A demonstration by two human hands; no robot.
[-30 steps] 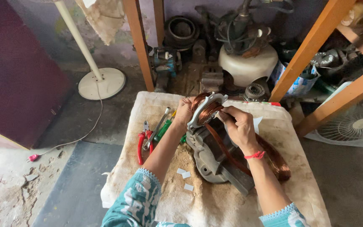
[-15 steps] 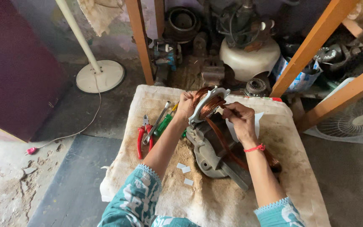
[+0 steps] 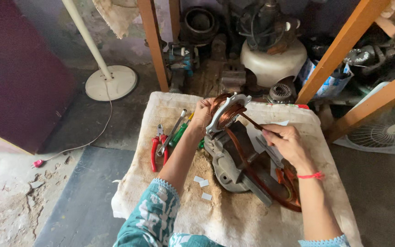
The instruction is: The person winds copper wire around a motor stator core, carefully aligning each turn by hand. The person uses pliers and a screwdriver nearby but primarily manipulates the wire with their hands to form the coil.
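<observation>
A grey metal motor stator (image 3: 234,158) lies tilted on a cloth-covered table (image 3: 234,215), with copper wire coils (image 3: 227,114) at its far end. My left hand (image 3: 202,114) grips the stator's far rim beside the coils. My right hand (image 3: 286,142) pinches a thin stick-like tool (image 3: 252,121) whose tip reaches into the coils. A loop of copper wire (image 3: 289,201) trails under my right forearm, which wears a red band.
Red-handled pliers (image 3: 156,148), a wrench (image 3: 172,132) and a green-handled screwdriver (image 3: 181,132) lie left of the stator. Small white paper slips (image 3: 203,183) lie in front of it. Beyond stand a fan base (image 3: 110,82), motor parts, orange wooden legs (image 3: 154,45) and a fan (image 3: 387,130).
My right hand has pulled back to the right, away from the coils, drawing the thin tool out with it. My left hand stays on the stator's rim.
</observation>
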